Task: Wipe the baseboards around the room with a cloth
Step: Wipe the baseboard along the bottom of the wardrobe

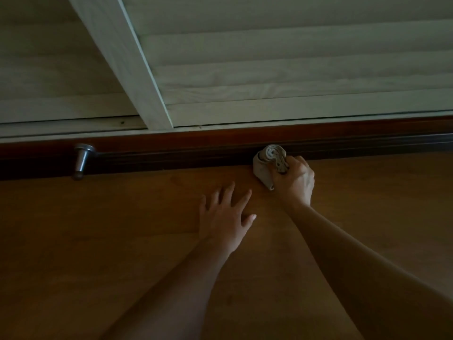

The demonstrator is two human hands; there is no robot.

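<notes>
Right hand clenches cloth on baseboard; left hand splayed, released — wad may snag doorstop.

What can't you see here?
Head view:
- Cloth front: hidden behind its own bunch and the right hand.
- Baseboard ends: cut off by both side edges.
- Dust on it: too dark to tell.
- Left hand palm: faces the floor, so contact is unclear.

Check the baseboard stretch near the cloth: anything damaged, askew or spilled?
Nothing stands out. The right hand grips a bunched cloth against the dark baseboard, and the left hand is open. The metal door stop further left looks intact.
</notes>
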